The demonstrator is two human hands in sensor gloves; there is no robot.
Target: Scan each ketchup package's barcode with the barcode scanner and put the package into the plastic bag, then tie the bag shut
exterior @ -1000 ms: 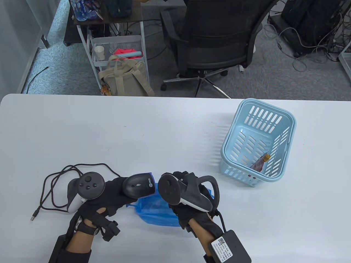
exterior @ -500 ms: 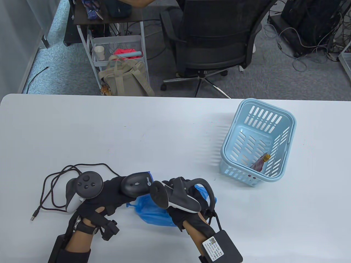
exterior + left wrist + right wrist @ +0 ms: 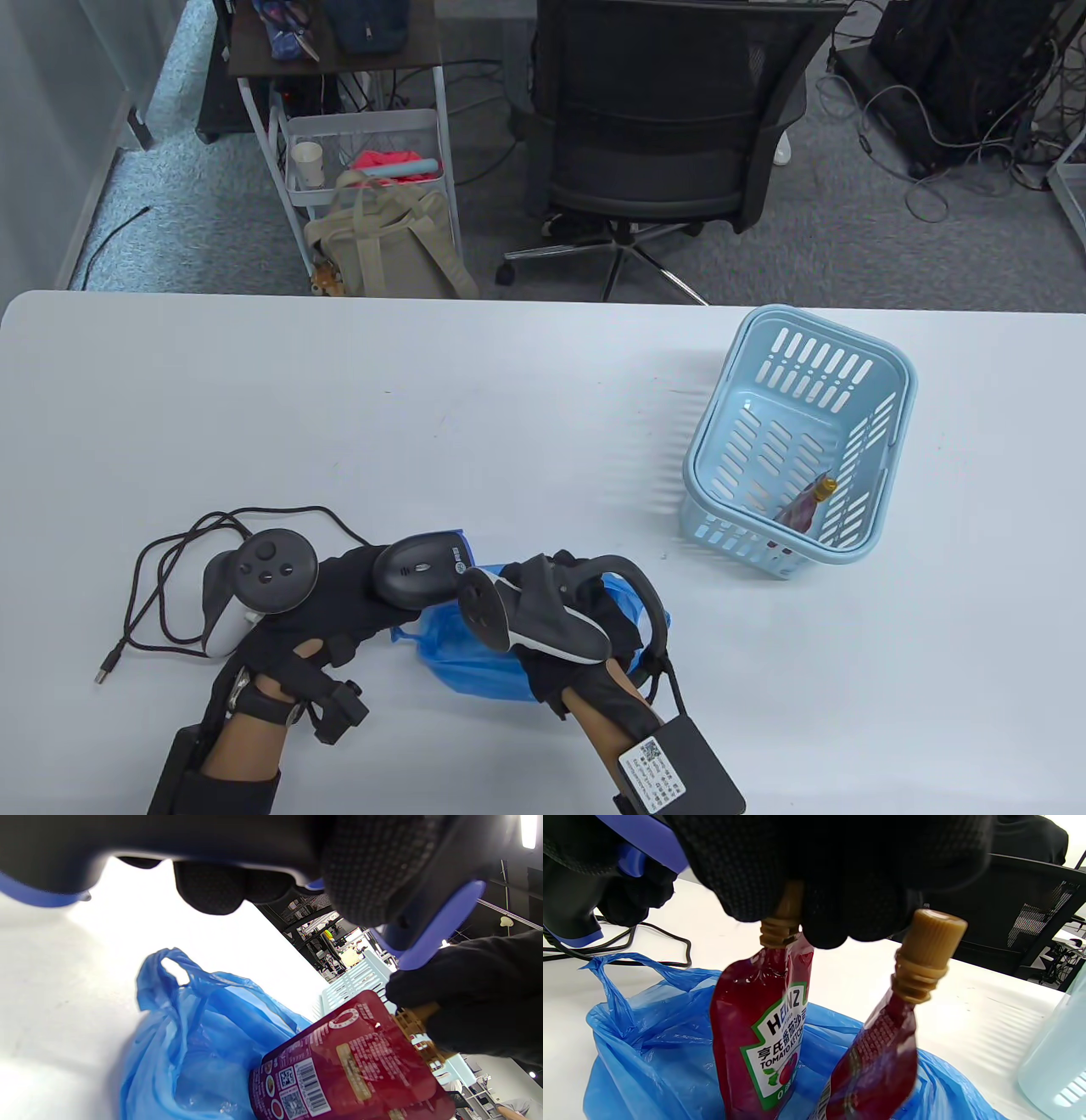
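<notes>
While you look down in the table view, your left hand [image 3: 339,594] sits at about seven o'clock on the white tabletop [image 3: 475,407], its fingers curled round the dark barcode scanner [image 3: 422,573], whose black cable [image 3: 182,556] loops off toward nine o'clock. Just beside it, at six o'clock, your right hand [image 3: 585,620] hovers over the blue plastic bag [image 3: 467,649], which lies crumpled on the tabletop between both hands. At three o'clock stands a light blue basket [image 3: 899,382] with one more ketchup pouch [image 3: 804,507] lying in its near corner. Past the far edge stand a black office chair [image 3: 662,127] and a small cart [image 3: 365,161].

In the left wrist view, your fingers and the scanner's blue-trimmed body fill twelve o'clock. Below, the bag [image 3: 191,1035] gapes open, and a red ketchup package [image 3: 352,1065] hangs at five o'clock with its printed barcode facing the camera, its spout pinched by your right hand [image 3: 479,997].

In the right wrist view, your right hand [image 3: 840,870] grips the tan spout of a Heinz ketchup package [image 3: 759,1043] hanging upright at six o'clock, its lower end down in the open bag [image 3: 649,1052]. A second ketchup package [image 3: 882,1056] tilts at four o'clock, cap free below your fingers; I cannot tell whether you hold it.
</notes>
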